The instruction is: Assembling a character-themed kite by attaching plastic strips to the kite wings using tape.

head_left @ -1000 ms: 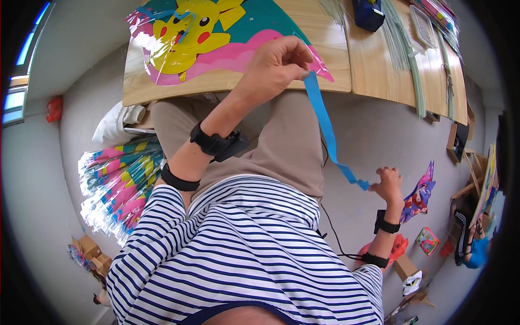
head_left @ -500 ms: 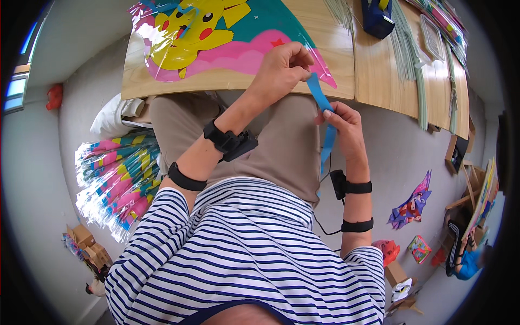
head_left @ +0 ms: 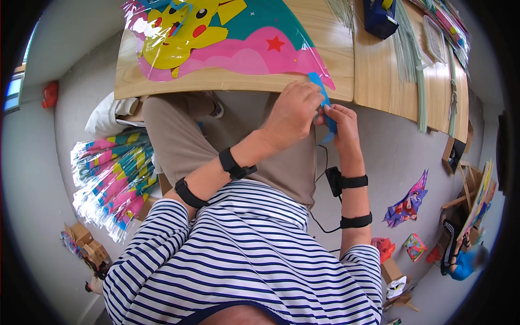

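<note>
Between my hands, just past the table's near edge, is a flat blue ribbon (head_left: 329,125). My right hand (head_left: 344,124) pinches it between thumb and fingers. My left hand (head_left: 295,114) lies against the ribbon's left side with its fingers curled and closed on it; the fingertips are partly hidden. One end of the ribbon sticks up over the pink corner of a shiny printed plastic sheet (head_left: 238,57), and the other hangs below my hands. The sheet lies on the wooden table (head_left: 216,82) and shows a yellow cartoon figure on teal and pink.
A dark blue tape dispenser (head_left: 379,20) and bundles of thin pale sticks (head_left: 407,51) lie on the right table, with a clear plastic box (head_left: 435,38). Folded printed sheets (head_left: 111,179) are piled at my left. Another person (head_left: 465,262) sits at far right.
My left hand has come down and toward me, from the ribbon's upper end to beside my right hand. Less ribbon hangs below my right hand, and its upper end now sticks up free.
</note>
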Available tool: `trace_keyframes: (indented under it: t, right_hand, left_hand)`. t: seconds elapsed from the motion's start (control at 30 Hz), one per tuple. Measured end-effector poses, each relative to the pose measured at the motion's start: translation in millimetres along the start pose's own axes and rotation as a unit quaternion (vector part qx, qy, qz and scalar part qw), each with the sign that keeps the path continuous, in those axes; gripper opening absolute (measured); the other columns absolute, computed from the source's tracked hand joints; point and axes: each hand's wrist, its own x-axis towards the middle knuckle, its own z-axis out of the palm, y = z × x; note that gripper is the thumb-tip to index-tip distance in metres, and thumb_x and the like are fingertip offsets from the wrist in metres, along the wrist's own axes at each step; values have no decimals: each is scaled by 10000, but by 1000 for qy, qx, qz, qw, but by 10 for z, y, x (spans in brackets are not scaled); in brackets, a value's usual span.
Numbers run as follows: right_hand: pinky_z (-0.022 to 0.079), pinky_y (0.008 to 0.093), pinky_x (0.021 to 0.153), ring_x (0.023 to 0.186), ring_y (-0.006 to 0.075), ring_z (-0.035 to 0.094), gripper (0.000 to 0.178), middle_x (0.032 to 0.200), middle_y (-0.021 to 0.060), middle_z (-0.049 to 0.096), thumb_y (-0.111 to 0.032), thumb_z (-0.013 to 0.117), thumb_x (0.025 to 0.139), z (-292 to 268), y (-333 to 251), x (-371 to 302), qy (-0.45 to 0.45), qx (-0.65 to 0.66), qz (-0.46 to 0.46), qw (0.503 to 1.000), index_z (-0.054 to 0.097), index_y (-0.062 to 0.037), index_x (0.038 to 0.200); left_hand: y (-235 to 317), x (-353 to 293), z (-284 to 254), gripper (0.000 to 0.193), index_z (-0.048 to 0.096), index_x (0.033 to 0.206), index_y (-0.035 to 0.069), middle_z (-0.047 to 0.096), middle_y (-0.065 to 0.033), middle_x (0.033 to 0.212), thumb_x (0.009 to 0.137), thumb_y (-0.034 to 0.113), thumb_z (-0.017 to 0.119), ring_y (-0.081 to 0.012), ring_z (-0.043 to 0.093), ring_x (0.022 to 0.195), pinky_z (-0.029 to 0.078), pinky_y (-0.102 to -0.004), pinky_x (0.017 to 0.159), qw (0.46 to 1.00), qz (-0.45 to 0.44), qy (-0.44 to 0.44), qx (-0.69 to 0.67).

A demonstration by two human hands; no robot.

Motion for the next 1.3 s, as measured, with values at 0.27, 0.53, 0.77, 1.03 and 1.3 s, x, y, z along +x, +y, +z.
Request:
trace_keyframes:
  t: [0.27, 0.53, 0.77, 1.03, 1.3]
  right_hand:
    - [480, 263, 620, 608, 164, 624, 136, 687, 107, 647, -65, 584, 874, -16, -8, 11, 28, -10, -3, 1000, 644, 43, 820]
    - [468, 245, 600, 598, 133, 614, 148, 706, 85, 652, -95, 617, 881, -46, -6, 28, 32, -25, -4, 999, 653, 34, 821]
    - [435, 235, 577, 593, 120, 605, 151, 704, 71, 651, -107, 632, 873, -71, 28, 59, 24, -22, 0, 999, 655, 29, 812]
    - [410, 229, 575, 583, 110, 584, 171, 668, 80, 652, -132, 624, 876, -102, 63, 79, 21, -31, -8, 999, 665, 23, 817]
    - [406, 224, 563, 587, 102, 585, 200, 691, 75, 660, -167, 628, 891, -90, 80, 72, 30, -41, 0, 999, 675, 21, 838]
  left_hand:
    - [-61, -36, 294, 403, 575, 1171, -26, 517, -177, 1330, 771, -6, 618, -345, 434, 1315, 286, -530, 1119, 995, 26, -51, 86]
    - [-132, -31, 384, 443, 561, 1213, -29, 511, -168, 1348, 774, -1, 611, -337, 428, 1323, 254, -536, 1133, 993, 18, -56, 107]
    - [-145, -22, 393, 442, 558, 1214, -25, 512, -166, 1345, 776, 4, 605, -330, 426, 1326, 237, -542, 1137, 991, 17, -62, 121]
    - [-135, -17, 401, 448, 555, 1217, -21, 512, -162, 1346, 773, 3, 606, -325, 421, 1332, 220, -571, 1132, 989, 15, -64, 133]
    - [-141, -26, 411, 467, 561, 1221, -12, 500, -144, 1366, 757, 6, 620, -303, 414, 1344, 199, -623, 1115, 984, 11, -74, 162]
